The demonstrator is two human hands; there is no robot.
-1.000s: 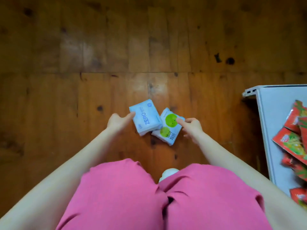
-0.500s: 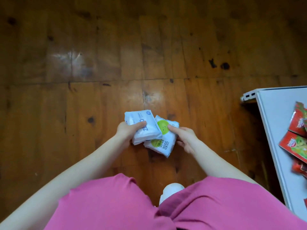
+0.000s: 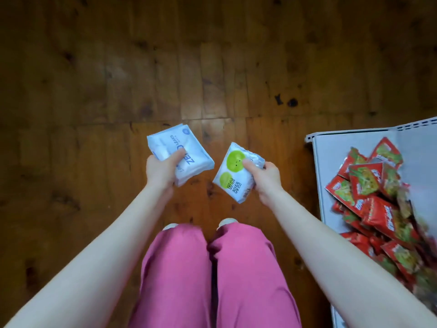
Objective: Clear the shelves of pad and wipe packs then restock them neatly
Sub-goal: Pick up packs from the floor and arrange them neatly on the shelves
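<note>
My left hand point(image 3: 162, 170) grips a pale blue pad pack point(image 3: 186, 149) printed with "ZERO LEAKS", thumb across its front. My right hand point(image 3: 266, 178) holds a white pack with two green circles point(image 3: 230, 176), thumb pressed on its upper corner. Both packs are lifted above the wooden floor point(image 3: 118, 91) and sit a short gap apart, tilted away from each other. My pink trouser legs point(image 3: 212, 275) fill the bottom of the view.
A white metal shelf point(image 3: 354, 143) juts in at the right edge, holding a heap of several red and green snack packets point(image 3: 378, 197). Two pale shoe tips point(image 3: 227, 221) show below the packs. Dark knots mark the floorboards.
Both packs lay overlapping on the floor under my fingers. I have picked them up, one in each hand, and drawn them apart; the view has risen and shows more of the shelf.
</note>
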